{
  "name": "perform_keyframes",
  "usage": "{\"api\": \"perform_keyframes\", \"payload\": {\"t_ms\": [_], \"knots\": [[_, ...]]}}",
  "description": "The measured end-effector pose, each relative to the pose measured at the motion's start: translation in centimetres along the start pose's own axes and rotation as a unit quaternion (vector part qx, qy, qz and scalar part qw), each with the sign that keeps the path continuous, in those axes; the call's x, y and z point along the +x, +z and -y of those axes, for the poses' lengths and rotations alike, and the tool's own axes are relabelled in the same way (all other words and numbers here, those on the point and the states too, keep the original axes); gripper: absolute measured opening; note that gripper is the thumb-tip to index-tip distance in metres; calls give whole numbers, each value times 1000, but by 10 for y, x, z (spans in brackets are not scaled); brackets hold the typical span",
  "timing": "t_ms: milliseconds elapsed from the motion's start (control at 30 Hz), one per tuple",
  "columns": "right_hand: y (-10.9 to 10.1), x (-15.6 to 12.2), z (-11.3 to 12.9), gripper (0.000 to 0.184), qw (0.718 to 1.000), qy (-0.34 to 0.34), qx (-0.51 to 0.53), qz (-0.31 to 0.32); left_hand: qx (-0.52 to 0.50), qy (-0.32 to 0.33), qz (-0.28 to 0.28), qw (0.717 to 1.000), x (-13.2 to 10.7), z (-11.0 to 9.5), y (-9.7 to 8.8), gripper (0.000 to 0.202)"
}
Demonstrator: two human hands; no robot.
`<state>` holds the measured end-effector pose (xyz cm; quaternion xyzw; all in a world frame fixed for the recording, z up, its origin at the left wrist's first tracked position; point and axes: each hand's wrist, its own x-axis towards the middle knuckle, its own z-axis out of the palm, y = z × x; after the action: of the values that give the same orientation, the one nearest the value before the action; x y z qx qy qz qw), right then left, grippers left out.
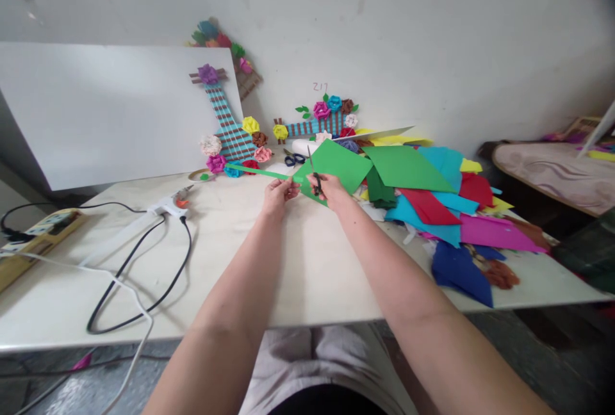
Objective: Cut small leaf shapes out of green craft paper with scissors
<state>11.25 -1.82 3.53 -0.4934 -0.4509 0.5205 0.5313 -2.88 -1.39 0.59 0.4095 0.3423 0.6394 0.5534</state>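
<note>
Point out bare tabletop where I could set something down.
Bare tabletop lies between the black cable loop and left forearm, and between that and the right forearm, nearer than the green paper. Crowded: right side, colored paper pile; back, paper-flower guitars; left end, power strip.

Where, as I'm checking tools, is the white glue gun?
In the head view, the glue gun lies on the table at left, between the power strip and the person's left hand.
</note>
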Motion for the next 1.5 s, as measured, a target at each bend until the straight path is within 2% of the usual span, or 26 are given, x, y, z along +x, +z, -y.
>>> {"api": "perform_keyframes", "payload": {"t_ms": [167,467,667,800,867,900,933,1033,1100,1200,1333,1433,1500], "knots": [[1,0,-3,22,999,-4,33,24,3,5,14,1000,2,3,-1,31],[10,-6,0,33,999,-14,-13,-31,44,10,53,998,3,6,0,30],[12,-11,1,38,999,-23,-31,3,49,8,66,997,1,5,2,31],[8,-4,-4,40,995,-37,-95,-24,38,23,29,999,3,6,1,33],[3,1,-7,36,977,-59,-195,-58,22,34,3,999,6,7,-1,35],[1,2,-9,33,958,-70,-271,-69,15,37,-5,999,7,8,-2,35],[-2,3,-10,30,929,-79,-353,-74,11,36,-11,999,8,8,-3,34],[-7,1,-11,25,819,-99,-558,-86,10,27,-19,999,8,8,-3,32],[-8,0,-10,23,775,-95,-619,-85,12,23,-19,999,7,7,-2,32],[-9,1,-9,25,764,-80,-636,-75,16,19,-14,1000,5,5,-1,32],[-14,7,-10,30,778,-70,-621,-64,27,17,-7,999,3,5,1,31],[-16,9,-12,29,783,-100,-611,-63,31,21,1,999,4,6,1,32],[-16,8,-11,23,785,-130,-599,-86,33,23,5,999,4,7,1,34]]}}
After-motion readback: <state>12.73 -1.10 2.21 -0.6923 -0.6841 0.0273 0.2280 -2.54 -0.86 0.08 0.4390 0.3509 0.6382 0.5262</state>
